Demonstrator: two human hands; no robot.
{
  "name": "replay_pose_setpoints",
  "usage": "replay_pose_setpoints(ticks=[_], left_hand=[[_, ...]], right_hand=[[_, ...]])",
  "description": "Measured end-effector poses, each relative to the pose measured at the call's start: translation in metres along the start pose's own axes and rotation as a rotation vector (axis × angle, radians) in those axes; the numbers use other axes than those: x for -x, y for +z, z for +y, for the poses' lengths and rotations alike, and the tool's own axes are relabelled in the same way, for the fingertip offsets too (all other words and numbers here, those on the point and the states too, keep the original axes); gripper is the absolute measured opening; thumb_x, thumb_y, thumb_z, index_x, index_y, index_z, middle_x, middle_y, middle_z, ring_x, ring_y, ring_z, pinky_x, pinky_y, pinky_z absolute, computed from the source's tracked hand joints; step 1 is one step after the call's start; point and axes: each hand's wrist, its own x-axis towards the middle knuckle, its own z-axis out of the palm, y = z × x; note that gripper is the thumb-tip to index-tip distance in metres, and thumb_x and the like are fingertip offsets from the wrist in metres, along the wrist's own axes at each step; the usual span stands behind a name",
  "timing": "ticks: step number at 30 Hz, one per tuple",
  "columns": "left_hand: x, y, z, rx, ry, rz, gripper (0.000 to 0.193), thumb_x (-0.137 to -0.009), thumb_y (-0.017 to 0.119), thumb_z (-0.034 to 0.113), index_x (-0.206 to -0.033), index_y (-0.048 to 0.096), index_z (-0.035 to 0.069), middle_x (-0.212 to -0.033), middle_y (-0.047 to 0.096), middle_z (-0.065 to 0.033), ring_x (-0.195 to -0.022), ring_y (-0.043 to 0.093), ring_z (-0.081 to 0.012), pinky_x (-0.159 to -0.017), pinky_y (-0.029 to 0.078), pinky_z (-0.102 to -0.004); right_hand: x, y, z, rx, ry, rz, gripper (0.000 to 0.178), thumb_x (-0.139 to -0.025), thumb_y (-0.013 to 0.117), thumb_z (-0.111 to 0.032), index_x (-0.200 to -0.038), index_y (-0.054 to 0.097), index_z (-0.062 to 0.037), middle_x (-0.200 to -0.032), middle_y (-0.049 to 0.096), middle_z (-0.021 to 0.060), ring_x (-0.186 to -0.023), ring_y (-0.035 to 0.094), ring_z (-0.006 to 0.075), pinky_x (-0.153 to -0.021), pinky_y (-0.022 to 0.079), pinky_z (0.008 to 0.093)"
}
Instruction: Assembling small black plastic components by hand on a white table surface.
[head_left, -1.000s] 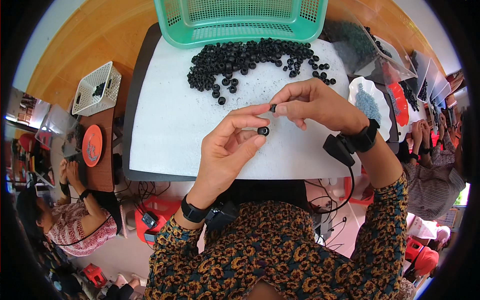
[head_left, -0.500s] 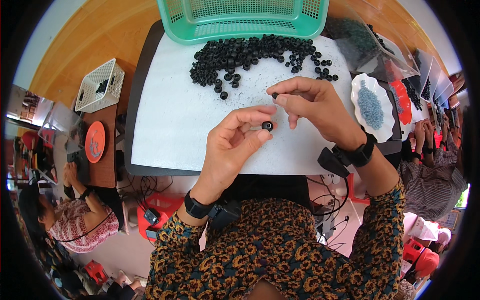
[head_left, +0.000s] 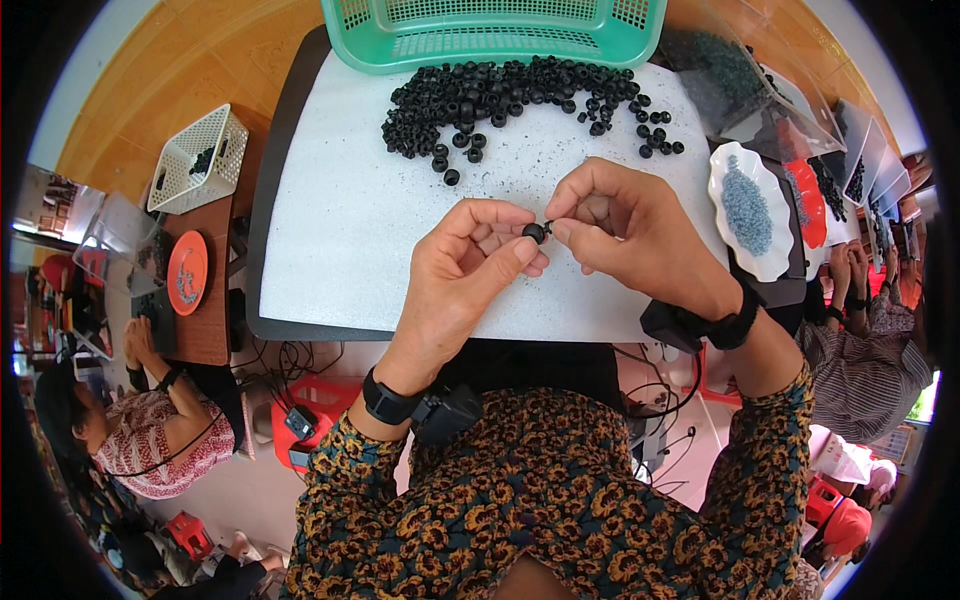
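My left hand pinches a round black part with a hole, like a large bead, between thumb and forefinger. From the right, my right hand holds a smaller black piece in a pinch. The two pieces meet, or nearly so, at my fingertips; the exact fit is hidden. Beyond my hands, a heap of similar black parts of mixed sizes lies on the white sheet. Right of my right hand is a white scalloped dish of small grey-blue pellets.
A green mesh basket stands at the table's far edge. Clear bins and a red plate are at the right. On a left table are a white basket and an orange plate; a co-worker sits there.
My right hand has come down and left, bringing its small black piece to the round one. The round part has turned, so its hole no longer faces up.
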Motion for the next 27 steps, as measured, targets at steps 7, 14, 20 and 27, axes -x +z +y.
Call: replay_pose_setpoints(ticks=[7,14,20,27], left_hand=[[-0.002,-0.001,0.0,-0.01,-0.019,-0.008,0.02,-0.092,0.061,0.002,-0.112,0.058,-0.003,-0.098,0.066,-0.0086,-0.089,0.065,-0.0136,-0.08,0.053,-0.0259],[-0.001,-0.001,-0.001,-0.064,-0.023,-0.008,0.024,-0.089,0.065,0.0,-0.113,0.06,-0.003,-0.097,0.067,-0.008,-0.089,0.066,-0.0133,-0.081,0.053,-0.0258],[0.003,-0.005,-0.001,-0.073,0.04,-0.031,0.026,-0.087,0.066,-0.003,-0.113,0.061,-0.002,-0.103,0.065,-0.0092,-0.096,0.064,-0.0144,-0.084,0.052,-0.0259],[-0.007,-0.004,0.001,-0.296,0.478,-0.136,0.028,-0.08,0.069,-0.007,-0.107,0.069,0.002,-0.111,0.064,-0.0141,-0.121,0.054,-0.0305,-0.095,0.049,-0.037]], right_hand=[[-0.001,0.007,0.007,-0.009,-0.048,0.052,0.008,-0.084,0.063,-0.004,-0.092,0.06,-0.0005,-0.065,0.057,-0.0024,-0.057,0.047,0.0011,-0.049,0.036,0.0191],[0.001,0.007,0.007,0.263,-0.212,0.098,0.012,-0.081,0.067,-0.003,-0.091,0.061,-0.0005,-0.069,0.058,0.0005,-0.058,0.049,0.0029,-0.05,0.039,0.0208],[-0.002,-0.003,0.005,-0.296,0.103,-0.066,0.018,-0.086,0.07,-0.011,-0.097,0.062,-0.0014,-0.071,0.057,-0.0006,-0.058,0.053,0.0056,-0.054,0.049,0.0205],[0.0,-0.013,0.007,-0.543,0.305,-0.355,0.029,-0.088,0.07,-0.023,-0.105,0.063,-0.0006,-0.073,0.055,-0.0022,-0.062,0.054,0.0053,-0.055,0.053,0.0226]])
